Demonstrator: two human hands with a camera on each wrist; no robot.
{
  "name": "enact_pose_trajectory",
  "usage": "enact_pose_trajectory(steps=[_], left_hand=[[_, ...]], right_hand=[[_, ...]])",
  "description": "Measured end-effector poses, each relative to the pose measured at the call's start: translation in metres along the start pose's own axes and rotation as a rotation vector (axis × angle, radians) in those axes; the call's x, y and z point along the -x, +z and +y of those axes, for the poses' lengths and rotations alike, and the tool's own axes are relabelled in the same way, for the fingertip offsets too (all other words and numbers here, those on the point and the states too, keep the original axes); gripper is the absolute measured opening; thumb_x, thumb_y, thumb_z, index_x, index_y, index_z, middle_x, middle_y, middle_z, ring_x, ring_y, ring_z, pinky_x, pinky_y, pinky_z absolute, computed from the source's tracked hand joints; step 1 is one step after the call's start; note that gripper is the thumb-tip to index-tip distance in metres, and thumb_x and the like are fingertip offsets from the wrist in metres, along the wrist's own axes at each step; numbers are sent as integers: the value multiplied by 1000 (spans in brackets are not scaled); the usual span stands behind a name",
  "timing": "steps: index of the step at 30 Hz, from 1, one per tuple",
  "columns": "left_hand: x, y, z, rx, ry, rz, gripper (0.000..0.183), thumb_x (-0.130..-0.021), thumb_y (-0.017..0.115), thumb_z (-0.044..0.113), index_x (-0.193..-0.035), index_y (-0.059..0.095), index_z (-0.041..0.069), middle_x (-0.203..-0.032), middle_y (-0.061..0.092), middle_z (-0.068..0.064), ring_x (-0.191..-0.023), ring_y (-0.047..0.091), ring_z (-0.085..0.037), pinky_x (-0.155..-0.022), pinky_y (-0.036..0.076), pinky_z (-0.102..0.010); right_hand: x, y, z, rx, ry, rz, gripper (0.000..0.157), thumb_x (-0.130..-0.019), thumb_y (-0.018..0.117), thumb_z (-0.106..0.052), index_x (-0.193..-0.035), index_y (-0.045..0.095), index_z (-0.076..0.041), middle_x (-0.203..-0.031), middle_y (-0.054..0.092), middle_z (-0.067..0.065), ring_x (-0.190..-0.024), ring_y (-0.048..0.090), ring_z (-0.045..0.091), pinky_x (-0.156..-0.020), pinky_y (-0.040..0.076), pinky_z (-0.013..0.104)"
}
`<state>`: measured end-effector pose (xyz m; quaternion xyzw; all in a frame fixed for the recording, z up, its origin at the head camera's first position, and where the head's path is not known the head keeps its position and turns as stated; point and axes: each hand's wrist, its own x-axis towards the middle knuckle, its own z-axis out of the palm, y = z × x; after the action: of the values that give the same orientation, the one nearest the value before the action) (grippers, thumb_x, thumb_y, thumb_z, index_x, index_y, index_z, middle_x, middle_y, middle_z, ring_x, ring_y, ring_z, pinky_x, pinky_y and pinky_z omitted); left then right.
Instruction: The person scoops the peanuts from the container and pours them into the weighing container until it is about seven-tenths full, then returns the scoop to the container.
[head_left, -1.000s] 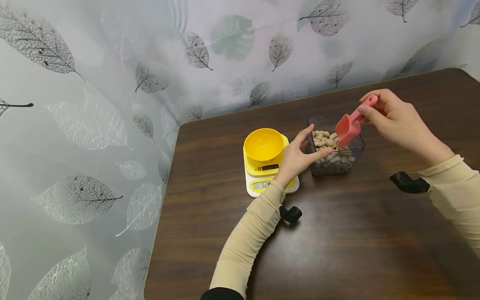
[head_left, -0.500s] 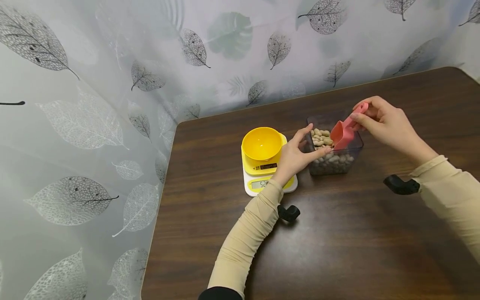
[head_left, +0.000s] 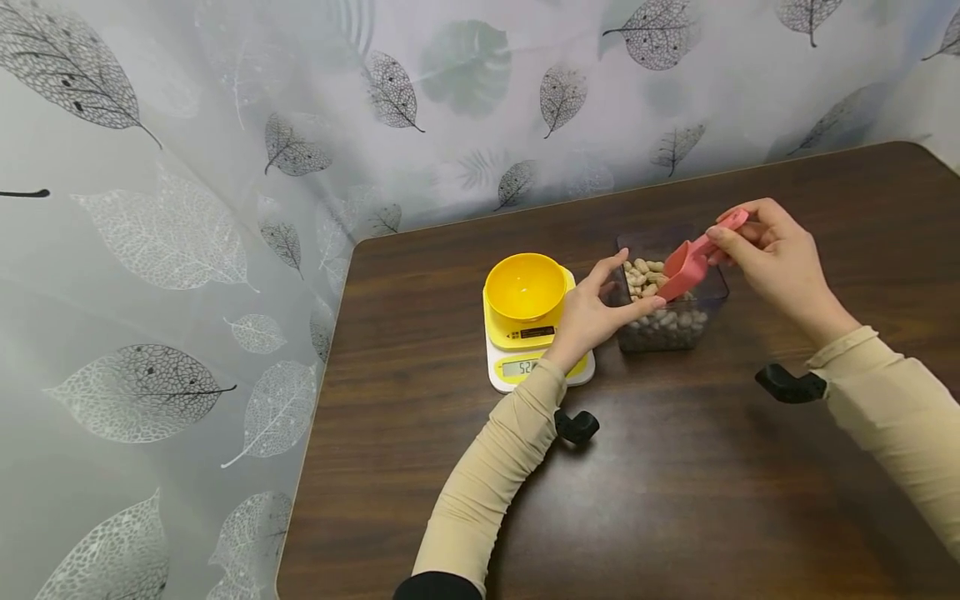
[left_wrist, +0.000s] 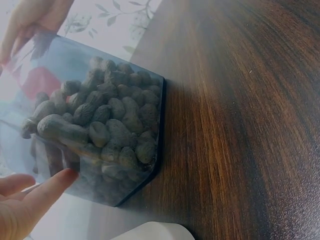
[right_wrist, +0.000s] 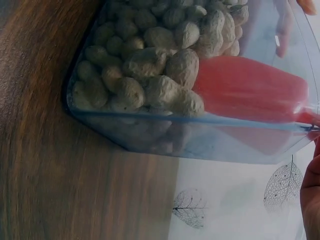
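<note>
A clear plastic box (head_left: 660,337) of unshelled peanuts (left_wrist: 117,115) stands on the table, right of a kitchen scale. My left hand (head_left: 588,321) holds the box's left side, thumb along the near rim and index finger at the far left corner. In my right hand (head_left: 776,254) the handle of a pink scoop (head_left: 684,271) is pinched between thumb and fingers. The scoop slants down into the box, its lip against the peanuts. Through the box wall in the right wrist view, the scoop (right_wrist: 245,90) lies beside the heap.
The yellow and white scale (head_left: 504,354) carries a yellow bowl (head_left: 525,287); my left wrist partly covers its lit display. Behind the dark wood table (head_left: 405,433) hangs a leaf-patterned covering (head_left: 465,108), which also runs along the left side.
The right hand has lowered the scoop into the box and then tipped it flatter among the peanuts. The left hand keeps its place on the box.
</note>
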<state>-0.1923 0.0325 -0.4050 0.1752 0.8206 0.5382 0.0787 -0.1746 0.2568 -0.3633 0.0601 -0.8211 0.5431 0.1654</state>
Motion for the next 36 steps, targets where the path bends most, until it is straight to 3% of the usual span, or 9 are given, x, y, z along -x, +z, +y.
enact_pose_trajectory(steps=[8,15,20,26,31,36], left_hand=[[-1,-3,1,-20,-14,-12,73,-74,75,45,-137,37,47,-145,40,14,-121,55,-16,-91,50,-25],[1,-2,0,-21,-17,-27,75,-75,74,44,-140,36,41,-146,40,12,-122,54,-17,-92,50,-27],[1,0,0,-26,-25,-10,74,-75,74,45,-139,35,45,-145,41,12,-122,55,-16,-93,50,-28],[2,0,1,-40,-25,-5,73,-76,73,46,-138,35,45,-145,41,14,-123,54,-16,-94,49,-29],[1,1,3,-53,-12,1,73,-75,73,47,-138,35,46,-145,41,14,-123,54,-17,-94,49,-29],[2,4,4,-51,-13,-4,72,-76,73,46,-138,36,46,-144,42,13,-122,55,-17,-92,50,-27]], right_hand=[[2,-6,3,129,42,-56,18,-94,54,-22,-111,50,-21,-74,58,-22,-63,52,-5,-50,38,14],[2,-11,5,67,54,-115,22,-95,52,-19,-117,49,-19,-73,58,-17,-64,54,-3,-57,43,9],[-7,-12,4,-1,64,-134,23,-94,54,-18,-116,51,-19,-68,59,-14,-62,55,-2,-58,44,9],[-9,-11,-1,85,88,-153,18,-93,55,-23,-110,49,-18,-68,57,-15,-61,52,0,-53,41,15],[-10,-10,-4,174,91,-135,22,-93,55,-30,-110,48,-19,-68,57,-18,-61,52,-1,-48,37,22],[-7,-10,-2,195,134,-84,18,-92,56,-35,-102,46,-25,-66,57,-21,-60,52,-3,-49,38,19]])
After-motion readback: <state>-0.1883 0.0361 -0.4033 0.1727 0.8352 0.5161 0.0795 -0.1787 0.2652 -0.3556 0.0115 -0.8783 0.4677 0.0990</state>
